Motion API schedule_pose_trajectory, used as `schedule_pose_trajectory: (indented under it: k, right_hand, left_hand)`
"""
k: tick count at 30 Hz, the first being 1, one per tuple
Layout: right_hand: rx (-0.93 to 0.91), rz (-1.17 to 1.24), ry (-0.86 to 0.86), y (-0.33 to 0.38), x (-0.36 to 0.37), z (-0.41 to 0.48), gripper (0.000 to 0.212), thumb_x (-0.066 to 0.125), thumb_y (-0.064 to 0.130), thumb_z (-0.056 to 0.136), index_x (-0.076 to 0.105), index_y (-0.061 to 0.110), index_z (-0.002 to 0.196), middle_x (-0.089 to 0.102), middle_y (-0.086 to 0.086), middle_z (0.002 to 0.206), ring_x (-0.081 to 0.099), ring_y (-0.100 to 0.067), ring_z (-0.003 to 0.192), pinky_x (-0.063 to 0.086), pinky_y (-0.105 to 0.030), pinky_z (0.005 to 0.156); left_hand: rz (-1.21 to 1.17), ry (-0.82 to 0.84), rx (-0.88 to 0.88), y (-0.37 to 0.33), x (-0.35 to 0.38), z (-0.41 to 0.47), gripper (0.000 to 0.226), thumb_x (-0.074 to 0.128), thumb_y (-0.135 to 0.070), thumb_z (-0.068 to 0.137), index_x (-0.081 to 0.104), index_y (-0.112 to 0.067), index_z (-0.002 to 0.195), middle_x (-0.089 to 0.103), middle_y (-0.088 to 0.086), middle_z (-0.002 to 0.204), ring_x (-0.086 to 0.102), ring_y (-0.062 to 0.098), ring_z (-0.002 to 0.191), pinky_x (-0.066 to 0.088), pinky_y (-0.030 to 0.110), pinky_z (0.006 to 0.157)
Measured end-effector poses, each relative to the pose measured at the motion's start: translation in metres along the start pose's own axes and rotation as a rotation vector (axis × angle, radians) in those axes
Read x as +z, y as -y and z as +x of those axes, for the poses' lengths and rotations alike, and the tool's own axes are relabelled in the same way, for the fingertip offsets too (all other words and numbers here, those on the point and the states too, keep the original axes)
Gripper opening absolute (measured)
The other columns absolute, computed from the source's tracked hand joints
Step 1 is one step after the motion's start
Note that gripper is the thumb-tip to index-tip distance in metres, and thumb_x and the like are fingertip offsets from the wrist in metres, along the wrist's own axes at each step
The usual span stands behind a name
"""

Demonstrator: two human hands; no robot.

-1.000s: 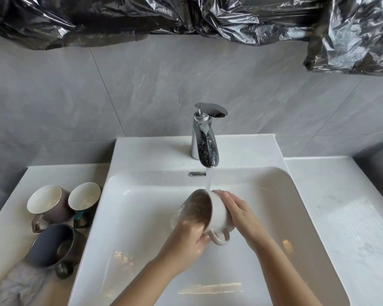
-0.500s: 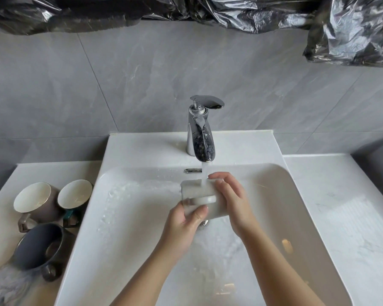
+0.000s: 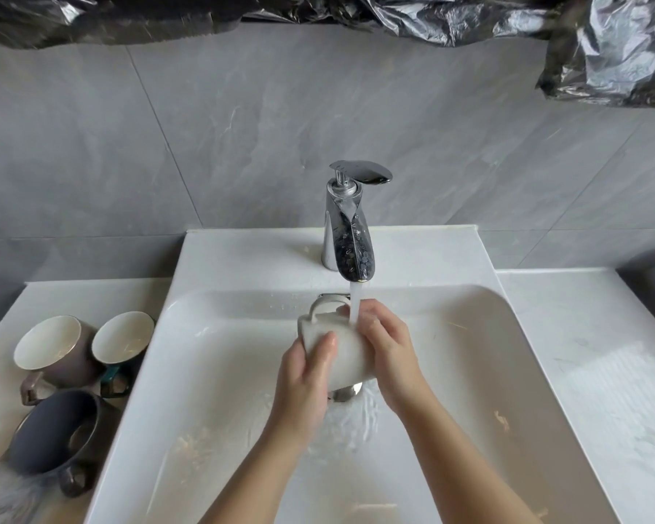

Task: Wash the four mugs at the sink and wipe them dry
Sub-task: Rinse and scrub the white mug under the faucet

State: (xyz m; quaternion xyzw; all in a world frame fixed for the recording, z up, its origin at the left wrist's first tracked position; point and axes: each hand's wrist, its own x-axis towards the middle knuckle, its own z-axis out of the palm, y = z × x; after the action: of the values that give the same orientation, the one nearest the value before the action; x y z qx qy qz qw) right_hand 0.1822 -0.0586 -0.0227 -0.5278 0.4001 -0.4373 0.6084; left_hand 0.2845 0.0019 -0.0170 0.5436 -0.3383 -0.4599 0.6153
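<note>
From my remote seat I see the small white ceramic mug [image 3: 346,357] held over the middle of the white rectangular sink basin [image 3: 212,372], just above the metal drain [image 3: 346,391] and directly under the stream of water [image 3: 355,304] that runs from the chrome single-lever tap [image 3: 350,240] at the basin's back edge. The mug is tilted, with its loop handle uppermost and toward the tap; I cannot tell which way its mouth faces. The left hand [image 3: 305,376] grips the mug's left side, thumb laid across its wall and fingers wrapped beneath. The right hand [image 3: 390,349] curls round the right side, its fingers touching the falling water. On the white counter [image 3: 91,296] left of the sink, close to the basin's left edge, three more mugs lie on their sides. A brown-grey mug with a cream inside [image 3: 50,347] is touching a teal mug with a cream inside [image 3: 123,336], and a dark grey mug [image 3: 53,429] sits just in front of them. A grey fluffy cloth [image 3: 4,497] lies at that counter's front left corner, beside the dark grey mug. Crumpled black plastic sheeting [image 3: 356,13] hangs along the top of the grey tiled wall.
</note>
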Motion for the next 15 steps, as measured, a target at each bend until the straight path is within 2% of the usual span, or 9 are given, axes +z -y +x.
schedule_pose_trajectory:
  k: [2, 4, 6, 8, 11, 14, 15]
  right_hand:
    - [0.022, 0.089, 0.006, -0.002, -0.005, -0.002, 0.020, 0.051, 0.024, 0.086, 0.071, 0.023, 0.082, 0.069, 0.001, 0.082, 0.059, -0.014, 0.079, 0.044, -0.030, 0.071]
    - [0.023, 0.131, -0.029, -0.007, -0.010, -0.005, 0.023, 0.047, 0.024, 0.087, 0.070, 0.023, 0.083, 0.070, -0.003, 0.089, 0.059, -0.020, 0.085, 0.044, -0.036, 0.075]
    - [0.026, 0.138, -0.086, -0.009, -0.012, -0.007, 0.032, 0.041, 0.025, 0.087, 0.073, 0.023, 0.086, 0.072, -0.004, 0.104, 0.063, -0.028, 0.100, 0.048, -0.048, 0.087]
    - [0.021, 0.131, -0.125, -0.009, -0.010, -0.009, 0.037, 0.039, 0.028, 0.090, 0.076, 0.023, 0.091, 0.071, -0.003, 0.117, 0.062, -0.031, 0.116, 0.046, -0.056, 0.100]
    - [0.006, 0.115, -0.163, -0.007, -0.006, -0.010, 0.036, 0.042, 0.033, 0.093, 0.076, 0.024, 0.096, 0.072, -0.009, 0.113, 0.064, -0.032, 0.114, 0.046, -0.055, 0.102]
    - [-0.052, 0.041, -0.175, -0.004, -0.002, -0.012, 0.039, 0.043, 0.045, 0.093, 0.075, 0.024, 0.102, 0.072, -0.009, 0.113, 0.066, -0.030, 0.109, 0.051, -0.049, 0.097]
    - [-0.078, 0.008, -0.170, -0.003, -0.002, -0.014, 0.038, 0.046, 0.047, 0.091, 0.075, 0.023, 0.100, 0.072, -0.005, 0.112, 0.068, -0.026, 0.103, 0.054, -0.043, 0.090]
  left_hand:
    - [0.094, 0.033, 0.071, 0.002, 0.001, -0.001, 0.030, 0.052, -0.031, 0.085, 0.065, -0.013, 0.106, 0.073, -0.002, 0.086, 0.068, 0.004, 0.078, 0.050, 0.014, 0.064]
    - [0.246, 0.047, 0.168, 0.004, 0.003, -0.002, 0.028, 0.051, -0.041, 0.085, 0.064, -0.022, 0.102, 0.070, -0.003, 0.085, 0.066, 0.002, 0.075, 0.048, 0.014, 0.064]
    - [0.464, 0.089, 0.272, 0.008, 0.003, -0.004, 0.025, 0.043, -0.048, 0.086, 0.059, -0.032, 0.097, 0.065, -0.008, 0.080, 0.063, 0.003, 0.069, 0.047, 0.017, 0.062]
    - [0.605, 0.096, 0.342, 0.011, 0.001, -0.006, 0.031, 0.040, -0.050, 0.088, 0.060, -0.029, 0.098, 0.064, -0.010, 0.074, 0.062, 0.008, 0.065, 0.046, 0.022, 0.059]
    - [0.656, 0.089, 0.385, 0.010, -0.001, -0.006, 0.045, 0.040, -0.049, 0.089, 0.064, -0.015, 0.103, 0.067, -0.005, 0.074, 0.064, 0.013, 0.068, 0.047, 0.026, 0.061]
    - [0.696, 0.094, 0.393, 0.004, -0.002, -0.004, 0.045, 0.038, -0.050, 0.089, 0.063, -0.016, 0.106, 0.066, -0.007, 0.074, 0.063, 0.014, 0.069, 0.048, 0.028, 0.062]
    - [0.742, 0.102, 0.410, 0.002, -0.002, -0.004, 0.047, 0.036, -0.050, 0.089, 0.062, -0.017, 0.109, 0.067, -0.006, 0.075, 0.062, 0.016, 0.070, 0.047, 0.028, 0.061]
